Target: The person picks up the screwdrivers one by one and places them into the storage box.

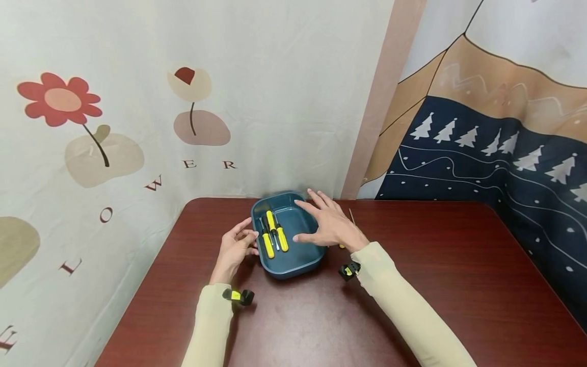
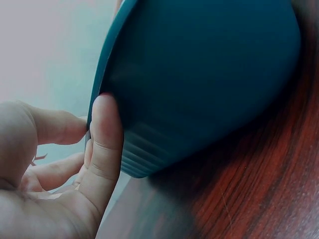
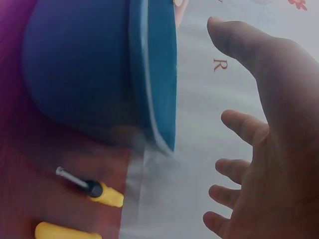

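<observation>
Red-brown capitals march up the pale cloth (image 1: pixel 284 102), and we pick them up at the lower left edge of the head view: a tilted F (image 1: pixel 6 339), then L (image 1: pixel 70 266) above it, O (image 1: pixel 106 214) higher again, a leaning W (image 1: pixel 153 183), and there, left of centre, E (image 1: pixel 189 164) and R (image 1: pixel 229 164) side by side: FLOWER! Over to the right wrist view, where an R sits on the cloth, upper right of centre. Any print on the yellow tag (image 1: pixel 236 295), lower left of centre in the head view, is too small to read.

The table (image 1: pixel 298 316) shows pale glare and soft shadows.
</observation>
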The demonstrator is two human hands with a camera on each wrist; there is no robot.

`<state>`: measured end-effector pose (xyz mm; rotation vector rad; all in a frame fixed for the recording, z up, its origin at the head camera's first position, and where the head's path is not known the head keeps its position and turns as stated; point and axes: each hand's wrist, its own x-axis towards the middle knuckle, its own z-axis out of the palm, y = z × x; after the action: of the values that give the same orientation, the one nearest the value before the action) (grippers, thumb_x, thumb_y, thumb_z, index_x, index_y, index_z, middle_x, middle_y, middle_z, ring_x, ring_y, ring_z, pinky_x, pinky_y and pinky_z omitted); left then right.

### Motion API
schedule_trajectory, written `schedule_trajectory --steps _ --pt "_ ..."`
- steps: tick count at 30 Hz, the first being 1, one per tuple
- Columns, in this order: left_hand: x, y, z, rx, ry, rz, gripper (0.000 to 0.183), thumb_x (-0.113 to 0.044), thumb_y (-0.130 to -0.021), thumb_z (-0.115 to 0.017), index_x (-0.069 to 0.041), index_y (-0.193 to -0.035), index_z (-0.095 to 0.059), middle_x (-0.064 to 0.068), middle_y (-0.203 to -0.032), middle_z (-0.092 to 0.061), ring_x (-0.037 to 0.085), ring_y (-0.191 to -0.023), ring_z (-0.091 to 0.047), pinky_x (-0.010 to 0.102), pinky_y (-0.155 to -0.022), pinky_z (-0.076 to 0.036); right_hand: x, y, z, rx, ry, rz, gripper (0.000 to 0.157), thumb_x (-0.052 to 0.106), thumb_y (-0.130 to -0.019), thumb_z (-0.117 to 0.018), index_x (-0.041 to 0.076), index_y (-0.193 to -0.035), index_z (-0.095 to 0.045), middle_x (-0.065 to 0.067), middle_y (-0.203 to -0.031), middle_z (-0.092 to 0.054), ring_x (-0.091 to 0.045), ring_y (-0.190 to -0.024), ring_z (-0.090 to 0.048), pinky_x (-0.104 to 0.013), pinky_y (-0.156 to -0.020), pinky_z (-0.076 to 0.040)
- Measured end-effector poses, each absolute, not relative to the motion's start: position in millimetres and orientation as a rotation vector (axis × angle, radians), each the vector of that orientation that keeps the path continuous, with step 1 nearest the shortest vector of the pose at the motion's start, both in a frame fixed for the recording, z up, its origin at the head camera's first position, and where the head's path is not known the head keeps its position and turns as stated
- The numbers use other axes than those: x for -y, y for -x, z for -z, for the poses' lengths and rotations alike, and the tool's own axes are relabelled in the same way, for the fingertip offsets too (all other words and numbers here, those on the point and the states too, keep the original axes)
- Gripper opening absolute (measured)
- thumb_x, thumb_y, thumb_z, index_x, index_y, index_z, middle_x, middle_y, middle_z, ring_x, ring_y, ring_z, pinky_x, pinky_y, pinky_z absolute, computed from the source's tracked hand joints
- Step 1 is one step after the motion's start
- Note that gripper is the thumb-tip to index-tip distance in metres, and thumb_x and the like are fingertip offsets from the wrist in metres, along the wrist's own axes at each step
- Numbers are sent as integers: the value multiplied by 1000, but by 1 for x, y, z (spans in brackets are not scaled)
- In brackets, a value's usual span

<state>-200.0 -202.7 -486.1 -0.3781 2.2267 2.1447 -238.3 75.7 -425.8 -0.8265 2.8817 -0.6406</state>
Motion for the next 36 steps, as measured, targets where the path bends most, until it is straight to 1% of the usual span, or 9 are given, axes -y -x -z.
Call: schedule_trajectory --steps 7,13,17,23,29,32,36 --pt "202 199 484 -2217 371 -2150 56 -6 -100 -64 -14 -153 -48 3 -98 -62 13 -69 -61 30 -61 -62 -90 237 435 -2890 743 741 96 69 -82 -72 36 -162 -30 -4 -174 -7 -35 -160 -8 -67 -126 -16" --pt "201 199 485 -2214 383 -2146 55 -6 -100 -64 -16 -152 -49 10 -104 -62 13 -70 -61 28 -60 -61 -101 236 442 -2886 644 817 99 68 -82 -73 36 -163 -26 -5 -174 -6 -34 -160 -7 -67 -127 -15" --pt "202 198 485 -2213 378 -2150 55 -6 -100 -64 -15 -152 -49 11 -105 -62 13 -71 -61 27 -60 -61 -108 236 445 -2889 582 837 100 68 -82 -72 36 -163 -23 -6 -174 -5 -36 -160 -7 -69 -125 -16" --pt "202 198 485 -2208 375 -2157 55 -5 -100 -64 -15 -152 -49 10 -104 -62 13 -70 -61 27 -59 -61 -120 237 450 -2890 500 881 101 66 -83 -72 33 -164 -22 -8 -174 -6 -40 -159 -9 -74 -122 -17" --pt "202 199 486 -2205 376 -2157 55 -5 -100 -64 -15 -152 -49 7 -102 -62 13 -70 -61 27 -59 -61 -133 238 455 -2893 417 950 101 65 -84 -72 29 -164 -23 -13 -173 -10 -44 -157 -13 -76 -118 -25" --pt "202 200 486 -2213 375 -2149 56 -6 -100 -64 -15 -153 -48 4 -99 -62 13 -70 -61 27 -60 -61 -139 238 457 -2884 401 980 99 61 -87 -72 25 -165 -22 -15 -172 -11 -46 -156 -15 -77 -116 -28" --pt "203 200 486 -2227 377 -2134 56 -8 -100 -65 -16 -153 -48 2 -98 -61 13 -71 -61 27 -60 -61 -145 240 461 -2870 377 1007 95 52 -91 -71 23 -165 -19 -17 -172 -11 -46 -155 -15 -74 -117 -30"
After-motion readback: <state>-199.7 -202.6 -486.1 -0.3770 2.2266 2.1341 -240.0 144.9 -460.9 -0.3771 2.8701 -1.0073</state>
